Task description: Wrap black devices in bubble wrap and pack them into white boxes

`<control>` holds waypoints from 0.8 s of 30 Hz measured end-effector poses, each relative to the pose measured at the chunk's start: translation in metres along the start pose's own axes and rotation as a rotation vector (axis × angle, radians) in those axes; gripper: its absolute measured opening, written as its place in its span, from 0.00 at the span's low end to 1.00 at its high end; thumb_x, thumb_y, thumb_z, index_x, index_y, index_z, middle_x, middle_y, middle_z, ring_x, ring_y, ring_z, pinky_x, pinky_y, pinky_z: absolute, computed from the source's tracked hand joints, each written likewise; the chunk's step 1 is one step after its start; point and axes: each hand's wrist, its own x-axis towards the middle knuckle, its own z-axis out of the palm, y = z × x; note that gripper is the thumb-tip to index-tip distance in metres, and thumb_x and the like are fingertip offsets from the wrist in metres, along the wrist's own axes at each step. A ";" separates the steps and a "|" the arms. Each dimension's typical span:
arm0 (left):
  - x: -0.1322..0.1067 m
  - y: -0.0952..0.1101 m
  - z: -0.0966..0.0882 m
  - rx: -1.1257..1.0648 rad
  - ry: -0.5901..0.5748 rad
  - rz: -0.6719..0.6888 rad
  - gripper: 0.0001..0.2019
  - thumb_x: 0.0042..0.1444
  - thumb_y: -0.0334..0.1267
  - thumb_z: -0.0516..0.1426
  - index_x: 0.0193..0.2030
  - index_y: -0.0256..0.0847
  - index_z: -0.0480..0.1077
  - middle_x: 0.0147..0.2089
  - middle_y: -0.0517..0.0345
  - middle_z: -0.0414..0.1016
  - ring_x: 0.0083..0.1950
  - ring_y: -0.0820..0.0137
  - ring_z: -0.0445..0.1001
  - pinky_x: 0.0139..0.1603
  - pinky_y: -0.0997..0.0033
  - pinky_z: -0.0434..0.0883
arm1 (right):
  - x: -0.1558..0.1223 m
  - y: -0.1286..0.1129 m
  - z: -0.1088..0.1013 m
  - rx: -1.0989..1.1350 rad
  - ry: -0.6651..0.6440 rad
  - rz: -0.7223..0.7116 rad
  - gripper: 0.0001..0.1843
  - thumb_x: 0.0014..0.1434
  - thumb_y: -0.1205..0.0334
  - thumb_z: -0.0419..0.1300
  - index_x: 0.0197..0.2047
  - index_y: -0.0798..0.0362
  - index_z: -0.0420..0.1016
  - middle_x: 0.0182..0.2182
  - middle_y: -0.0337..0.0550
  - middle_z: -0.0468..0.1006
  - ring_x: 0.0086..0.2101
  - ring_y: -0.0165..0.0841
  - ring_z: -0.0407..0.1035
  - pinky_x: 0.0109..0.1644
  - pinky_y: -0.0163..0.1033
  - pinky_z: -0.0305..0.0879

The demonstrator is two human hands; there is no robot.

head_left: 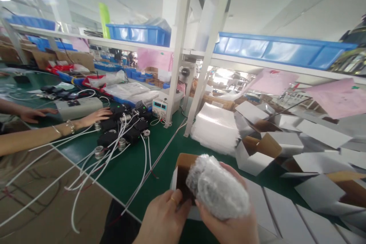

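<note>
My right hand [228, 213] is wrapped round a bundle in bubble wrap [219, 188]; what lies inside the wrap cannot be made out. The bundle's far end is tilted over the mouth of a small open carton [183, 166], white outside and brown inside. My left hand [168, 213], with a ring on one finger, is closed at the carton's near edge, fingers curled on its rim. Part of the carton is hidden behind the bundle and my hands.
White closed boxes [286, 213] lie in a row at the right, with several open white cartons [274, 145] behind. A stack of bubble-wrap sheets [215, 127] stands beyond my hands. At left, a co-worker's hand [98, 116] touches black devices [131, 131] with white cables. Shelf posts [178, 49] rise ahead.
</note>
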 end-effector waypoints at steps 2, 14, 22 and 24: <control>-0.003 0.001 -0.001 -0.029 0.097 0.009 0.11 0.63 0.23 0.50 0.38 0.43 0.68 0.33 0.58 0.74 0.27 0.66 0.72 0.24 0.67 0.63 | 0.009 -0.002 -0.002 -0.143 -0.062 -0.238 0.31 0.62 0.67 0.62 0.67 0.54 0.62 0.60 0.57 0.69 0.58 0.50 0.69 0.58 0.51 0.74; -0.012 0.000 -0.018 -0.109 0.106 0.015 0.18 0.70 0.26 0.46 0.31 0.41 0.68 0.29 0.58 0.72 0.27 0.67 0.72 0.25 0.66 0.67 | 0.058 -0.038 -0.004 -0.395 -0.932 -0.097 0.26 0.43 0.75 0.66 0.47 0.51 0.75 0.41 0.44 0.75 0.43 0.47 0.71 0.50 0.53 0.72; -0.018 -0.015 -0.042 -0.116 0.304 0.020 0.08 0.68 0.27 0.55 0.49 0.37 0.74 0.48 0.51 0.80 0.49 0.66 0.77 0.54 0.68 0.72 | 0.056 -0.021 -0.021 -0.452 -0.756 -0.310 0.30 0.42 0.74 0.83 0.47 0.55 0.78 0.46 0.49 0.76 0.44 0.51 0.72 0.50 0.59 0.74; -0.009 -0.015 -0.044 -0.085 0.307 0.071 0.10 0.71 0.31 0.53 0.53 0.37 0.74 0.52 0.52 0.80 0.56 0.65 0.75 0.62 0.65 0.67 | 0.050 -0.013 -0.020 -0.430 -0.737 -0.404 0.23 0.44 0.74 0.83 0.41 0.56 0.80 0.40 0.46 0.78 0.42 0.48 0.74 0.55 0.56 0.73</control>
